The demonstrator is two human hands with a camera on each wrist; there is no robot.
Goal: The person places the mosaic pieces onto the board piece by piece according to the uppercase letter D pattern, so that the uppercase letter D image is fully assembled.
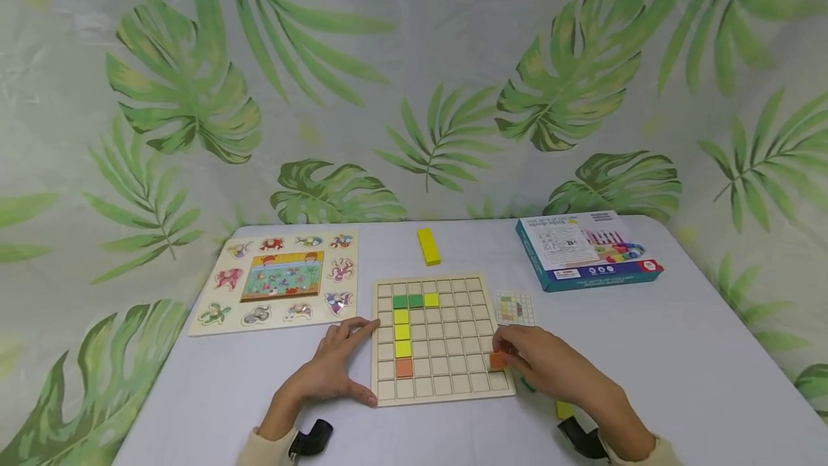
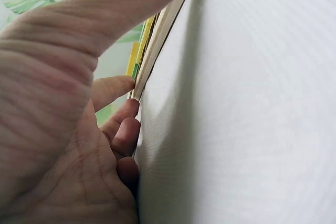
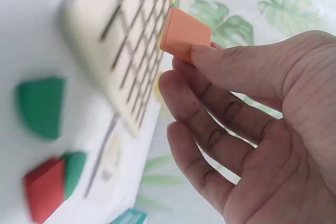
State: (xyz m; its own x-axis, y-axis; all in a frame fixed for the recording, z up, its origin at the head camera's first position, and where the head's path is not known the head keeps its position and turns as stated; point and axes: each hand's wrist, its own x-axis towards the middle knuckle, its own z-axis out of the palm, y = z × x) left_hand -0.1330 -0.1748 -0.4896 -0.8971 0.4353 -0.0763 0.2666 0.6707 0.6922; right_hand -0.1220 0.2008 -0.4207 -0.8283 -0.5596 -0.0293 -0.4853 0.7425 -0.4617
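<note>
A wooden grid board point(image 1: 443, 347) lies on the table. It holds two green tiles point(image 1: 408, 301), several yellow tiles point(image 1: 402, 332) and one orange tile point(image 1: 404, 368), set in a row and a column. My left hand point(image 1: 333, 365) rests at the board's left edge, its thumb at the near corner and index finger farther up; the left wrist view shows fingertips against the rim. Between thumb and finger, my right hand point(image 1: 550, 362) pinches another orange square tile point(image 3: 185, 34) over the board's right side. A small pattern card point(image 1: 515, 308) sits just beyond that hand.
Green pieces point(image 3: 42, 107) and a red block point(image 3: 44, 190) lie right of the board, partly hidden by my hand in the head view. A yellow block point(image 1: 428, 247) lies behind the board, a peg puzzle point(image 1: 282, 279) at left, a box point(image 1: 589, 250) at back right.
</note>
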